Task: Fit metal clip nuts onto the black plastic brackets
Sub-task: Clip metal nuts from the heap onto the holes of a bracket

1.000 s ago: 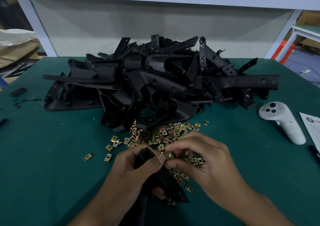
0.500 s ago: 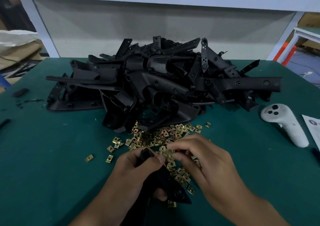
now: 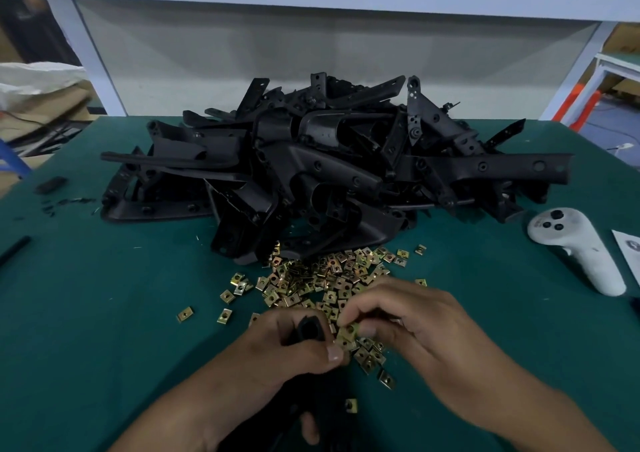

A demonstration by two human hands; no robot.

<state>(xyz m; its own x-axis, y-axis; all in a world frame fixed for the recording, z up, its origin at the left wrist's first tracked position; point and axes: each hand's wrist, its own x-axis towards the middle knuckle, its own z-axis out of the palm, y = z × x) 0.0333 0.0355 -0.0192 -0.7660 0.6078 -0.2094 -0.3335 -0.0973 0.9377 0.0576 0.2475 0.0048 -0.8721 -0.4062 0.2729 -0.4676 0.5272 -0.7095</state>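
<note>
Green table [image 3: 104, 313] — left hand [image 3: 277, 351] grips bracket [image 3: 310, 328], right hand [image 3: 412, 327] pinches clip nut [image 3: 348, 334]

Table cover [image 3: 104, 313]: plain dark green. Bracket heap [image 3: 311, 161], 12 o'clock: matte black. Clip nuts [image 3: 332, 275], centre: brassy yellow, iridescent tints. Controller [image 3: 585, 247], 3 o'clock: white, black buttons. Held bracket [image 3: 310, 330], 6 o'clock: black. Frame posts [image 3: 90, 60]: pale grey

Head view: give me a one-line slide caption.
Left hand grips a black plastic bracket while right hand pinches a clip nut beside it, above scattered nuts on the green table.
</note>
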